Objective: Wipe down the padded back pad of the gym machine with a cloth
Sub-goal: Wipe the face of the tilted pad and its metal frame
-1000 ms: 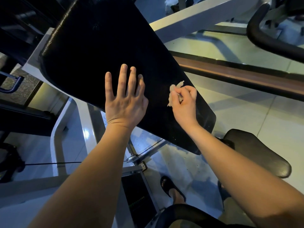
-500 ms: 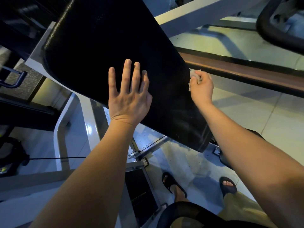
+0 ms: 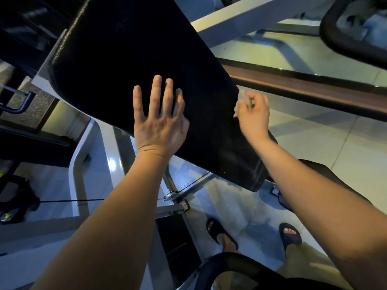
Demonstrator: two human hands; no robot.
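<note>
The black padded back pad point(image 3: 129, 59) slants from the upper left down to the lower right across the view. My left hand point(image 3: 159, 120) lies flat on its lower middle with fingers straight and spread. My right hand point(image 3: 254, 116) is blurred at the pad's right edge, fingers curled round a small whitish cloth point(image 3: 240, 99) that is mostly hidden inside the fist and touches the pad's edge.
White machine frame tubes point(image 3: 83, 164) run below and left of the pad, and a white beam point(image 3: 240, 15) crosses behind it. A black seat point(image 3: 314, 166) sits under my right forearm. A dark curved handle point(image 3: 343, 42) is at the upper right. My sandalled feet point(image 3: 219, 233) stand on the tiled floor.
My right hand with the cloth moved up along the pad's right edge, then slightly back down, and is now motion-blurred. My left hand stays pressed flat in the same spot.
</note>
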